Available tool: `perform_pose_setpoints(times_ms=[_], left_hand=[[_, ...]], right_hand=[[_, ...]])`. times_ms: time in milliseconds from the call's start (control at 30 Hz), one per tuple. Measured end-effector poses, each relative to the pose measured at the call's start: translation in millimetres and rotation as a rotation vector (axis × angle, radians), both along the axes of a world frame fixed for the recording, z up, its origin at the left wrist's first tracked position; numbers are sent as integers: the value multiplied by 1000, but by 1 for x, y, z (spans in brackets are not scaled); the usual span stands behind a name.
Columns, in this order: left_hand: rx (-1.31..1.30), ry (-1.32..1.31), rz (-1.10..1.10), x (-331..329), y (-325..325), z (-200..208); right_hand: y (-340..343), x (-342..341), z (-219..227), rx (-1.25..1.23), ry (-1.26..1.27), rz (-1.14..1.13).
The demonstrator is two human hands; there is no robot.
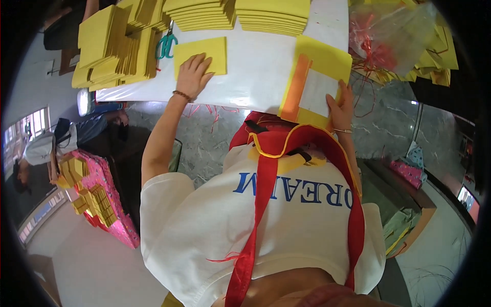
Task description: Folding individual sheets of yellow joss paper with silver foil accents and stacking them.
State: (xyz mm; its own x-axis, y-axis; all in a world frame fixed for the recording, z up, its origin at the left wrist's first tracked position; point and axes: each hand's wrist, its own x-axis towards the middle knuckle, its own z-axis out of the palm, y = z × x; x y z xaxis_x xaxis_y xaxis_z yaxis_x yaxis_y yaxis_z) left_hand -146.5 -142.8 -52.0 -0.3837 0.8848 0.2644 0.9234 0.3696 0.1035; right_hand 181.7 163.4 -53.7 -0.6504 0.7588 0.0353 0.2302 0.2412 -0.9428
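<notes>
On the white-covered table (255, 77), my left hand (192, 77) rests flat on a yellow folded paper packet (217, 53), its fingers a little apart. A beaded bracelet circles that wrist. At the front right edge my right hand (341, 107) grips the side of a larger yellow paper stack (322, 48), thumb and fingers along its right edge. An orange strip (295, 89) and a white sheet (315, 93) lie on top of this stack, which partly overhangs the table edge. Green-handled scissors (166, 47) lie left of the packet.
Piles of folded yellow paper (117, 51) stand at the left, with more stacks (271, 15) along the back. A clear plastic bag (391, 36) with red string sits at the right beside loose yellow paper. Another person (43, 146) is at a pink-covered table (120, 215) far left.
</notes>
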Motion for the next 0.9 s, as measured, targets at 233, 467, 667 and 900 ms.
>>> perform_pose_setpoints(times_ms=[233,467,667,900], left_hand=[[85,133,65,13,26,22],[502,-821,-55,125,132,23],[416,-1134,16,177,174,-4],[660,-1554,25,183,176,-2]], right_hand=[[7,6,-5,99,-89,48],[8,4,-6,-14,-54,42],[-2,0,11,-369,171,62],[6,3,8,-577,174,36]])
